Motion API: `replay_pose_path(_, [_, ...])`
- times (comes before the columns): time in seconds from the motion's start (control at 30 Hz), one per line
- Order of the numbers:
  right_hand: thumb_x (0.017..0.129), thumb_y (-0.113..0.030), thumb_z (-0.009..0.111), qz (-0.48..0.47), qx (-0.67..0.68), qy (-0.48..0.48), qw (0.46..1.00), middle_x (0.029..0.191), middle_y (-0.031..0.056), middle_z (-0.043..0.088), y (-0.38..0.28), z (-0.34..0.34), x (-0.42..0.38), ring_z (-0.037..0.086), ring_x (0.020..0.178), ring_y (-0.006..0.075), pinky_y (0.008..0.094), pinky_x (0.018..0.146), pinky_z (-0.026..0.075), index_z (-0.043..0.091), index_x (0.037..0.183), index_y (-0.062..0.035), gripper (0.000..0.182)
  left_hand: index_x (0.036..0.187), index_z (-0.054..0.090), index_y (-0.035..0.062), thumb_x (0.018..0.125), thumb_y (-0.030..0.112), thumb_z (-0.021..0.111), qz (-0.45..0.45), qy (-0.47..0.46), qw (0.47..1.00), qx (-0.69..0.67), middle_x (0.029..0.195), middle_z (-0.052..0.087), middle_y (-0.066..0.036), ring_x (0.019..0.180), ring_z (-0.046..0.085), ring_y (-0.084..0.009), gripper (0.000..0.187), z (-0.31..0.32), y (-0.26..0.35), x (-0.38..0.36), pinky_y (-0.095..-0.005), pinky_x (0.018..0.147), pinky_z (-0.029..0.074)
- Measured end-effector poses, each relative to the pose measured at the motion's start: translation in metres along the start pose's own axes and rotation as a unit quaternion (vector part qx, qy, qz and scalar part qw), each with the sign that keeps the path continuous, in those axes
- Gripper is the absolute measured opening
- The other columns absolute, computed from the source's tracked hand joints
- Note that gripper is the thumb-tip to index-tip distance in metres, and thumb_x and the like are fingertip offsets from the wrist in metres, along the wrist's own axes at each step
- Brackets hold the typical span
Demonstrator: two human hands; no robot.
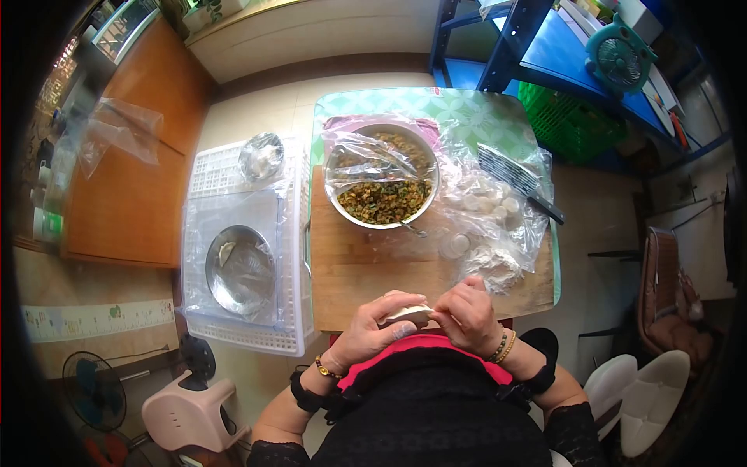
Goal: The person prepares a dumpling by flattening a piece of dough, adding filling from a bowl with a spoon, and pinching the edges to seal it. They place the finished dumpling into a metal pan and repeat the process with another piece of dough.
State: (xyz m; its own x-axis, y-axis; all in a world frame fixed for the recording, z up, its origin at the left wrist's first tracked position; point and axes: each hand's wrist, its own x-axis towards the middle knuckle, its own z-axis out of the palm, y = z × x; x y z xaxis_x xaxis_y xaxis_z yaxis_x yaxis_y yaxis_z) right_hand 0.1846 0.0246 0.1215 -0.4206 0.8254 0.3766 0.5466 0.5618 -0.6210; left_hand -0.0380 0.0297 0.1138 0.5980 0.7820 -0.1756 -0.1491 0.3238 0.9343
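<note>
My left hand [378, 325] is wrapped round a pale folded dumpling [408, 314] in front of the wooden board [358, 272]. At the dumpling's right end, the fingers of my right hand [469, 315] pinch its edge. Beyond them, a large bowl of chopped filling [385, 199] stands partly under clear plastic. Loose flour [494, 266] lies to the right on the board, with several small dough pieces [490, 206] behind it on plastic. A cleaver with a black handle [547, 208] rests over the plastic. One dumpling [226, 253] lies in a steel plate [241, 268] at the left.
A white plastic crate [299, 311] holds the steel plate and a small bowl [262, 156]. Further left stands a wooden cabinet [128, 156]. A blue shelf [560, 58] with a green basket [568, 124] is at the back right. A pink stool [187, 412] stands at the lower left.
</note>
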Motion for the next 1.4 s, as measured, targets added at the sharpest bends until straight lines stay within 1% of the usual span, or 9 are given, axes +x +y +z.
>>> replay_pose_path(0.1, [0.076, -0.013, 0.075, 0.006, 0.008, -0.005, 1.000, 0.079, 0.0017, 0.061, 0.002, 0.001, -0.003, 0.060, 0.074, 0.0207, 0.0365, 0.076, 0.039, 0.060, 0.085, -0.0088, 0.018, 0.128, 0.053, -0.0019, 0.099, 0.030, 0.052, 0.000, -0.021, 0.999, -0.031, 0.119, 0.055, -0.010, 0.113, 0.055, -0.0194, 0.043, -0.004, -0.001, 0.001, -0.0307, 0.097, 0.045])
replay_pose_path(0.17, [0.076, -0.014, 0.076, 0.016, 0.014, 0.005, 1.000, 0.080, 0.0019, 0.062, -0.004, -0.003, 0.002, 0.060, 0.074, 0.0208, 0.0368, 0.076, 0.039, 0.060, 0.087, -0.0090, 0.019, 0.129, 0.053, -0.0026, 0.102, 0.049, 0.034, -0.019, -0.024, 0.999, -0.022, 0.122, 0.054, -0.012, 0.115, 0.054, -0.0220, 0.061, -0.005, 0.002, 0.002, -0.0331, 0.100, 0.042])
replay_pose_path(0.37, [0.074, -0.014, 0.077, -0.012, 0.007, 0.002, 1.000, 0.080, 0.0008, 0.062, 0.001, -0.001, 0.001, 0.060, 0.073, 0.0199, 0.0354, 0.077, 0.039, 0.063, 0.087, -0.0103, 0.020, 0.130, 0.053, -0.0047, 0.094, 0.069, 0.020, -0.044, -0.054, 0.998, -0.002, 0.124, 0.055, -0.016, 0.119, 0.052, -0.0246, 0.088, -0.004, 0.000, 0.005, -0.0349, 0.103, 0.037])
replay_pose_path(0.53, [0.074, -0.013, 0.077, -0.028, -0.008, -0.001, 1.000, 0.079, -0.0004, 0.063, 0.002, 0.004, -0.005, 0.060, 0.072, 0.0194, 0.0344, 0.077, 0.039, 0.063, 0.084, -0.0110, 0.017, 0.130, 0.053, -0.0035, 0.094, 0.070, 0.017, -0.077, -0.073, 0.994, 0.008, 0.128, 0.054, -0.015, 0.121, 0.050, -0.0244, 0.089, -0.009, -0.001, 0.005, -0.0349, 0.104, 0.037])
replay_pose_path(0.77, [0.073, -0.024, 0.078, -0.012, -0.015, -0.021, 1.000, 0.085, 0.0000, 0.062, -0.005, -0.002, 0.002, 0.059, 0.077, 0.0184, 0.0350, 0.078, 0.039, 0.067, 0.095, -0.0136, 0.027, 0.138, 0.045, -0.0011, 0.094, 0.069, 0.018, -0.160, -0.085, 0.975, -0.127, 0.130, 0.053, -0.012, 0.123, 0.048, -0.0219, 0.087, -0.004, -0.001, 0.005, -0.0366, 0.106, 0.037])
replay_pose_path(0.9, [0.071, -0.028, 0.079, -0.053, -0.019, -0.038, 0.998, 0.084, -0.0007, 0.061, -0.008, 0.002, 0.009, 0.057, 0.076, 0.0180, 0.0349, 0.077, 0.039, 0.067, 0.096, -0.0137, 0.031, 0.136, 0.046, -0.0012, 0.094, 0.068, 0.019, -0.170, -0.103, 0.976, -0.092, 0.130, 0.053, -0.012, 0.123, 0.048, -0.0213, 0.085, -0.007, -0.007, 0.006, -0.0380, 0.107, 0.038])
replay_pose_path(1.13, [0.070, -0.021, 0.079, -0.113, -0.011, -0.036, 0.993, 0.080, -0.0007, 0.060, -0.004, 0.017, 0.007, 0.055, 0.070, 0.0187, 0.0352, 0.073, 0.038, 0.067, 0.090, -0.0134, 0.025, 0.135, 0.045, -0.0039, 0.095, 0.067, 0.019, -0.205, -0.117, 0.959, -0.159, 0.131, 0.052, -0.013, 0.122, 0.051, -0.0231, 0.085, -0.003, -0.011, 0.005, -0.0400, 0.107, 0.039])
replay_pose_path(1.3, [0.076, -0.020, 0.074, -0.052, 0.025, -0.067, 0.996, 0.086, 0.0022, 0.061, -0.005, 0.009, 0.008, 0.058, 0.080, 0.0212, 0.0374, 0.080, 0.038, 0.064, 0.093, -0.0104, 0.022, 0.137, 0.043, -0.0036, 0.094, 0.068, 0.018, -0.203, -0.147, 0.946, -0.203, 0.133, 0.052, -0.014, 0.123, 0.051, -0.0249, 0.087, -0.005, -0.017, 0.006, -0.0412, 0.107, 0.039])
replay_pose_path(1.4, [0.076, -0.025, 0.076, 0.007, 0.036, -0.030, 0.999, 0.089, 0.0038, 0.062, -0.001, -0.002, 0.005, 0.059, 0.085, 0.0248, 0.0387, 0.082, 0.038, 0.062, 0.100, -0.0089, 0.032, 0.137, 0.044, -0.0019, 0.094, 0.069, 0.017, -0.208, -0.072, 0.954, -0.203, 0.132, 0.053, -0.014, 0.123, 0.051, -0.0246, 0.087, -0.005, -0.011, 0.004, -0.0415, 0.106, 0.040])
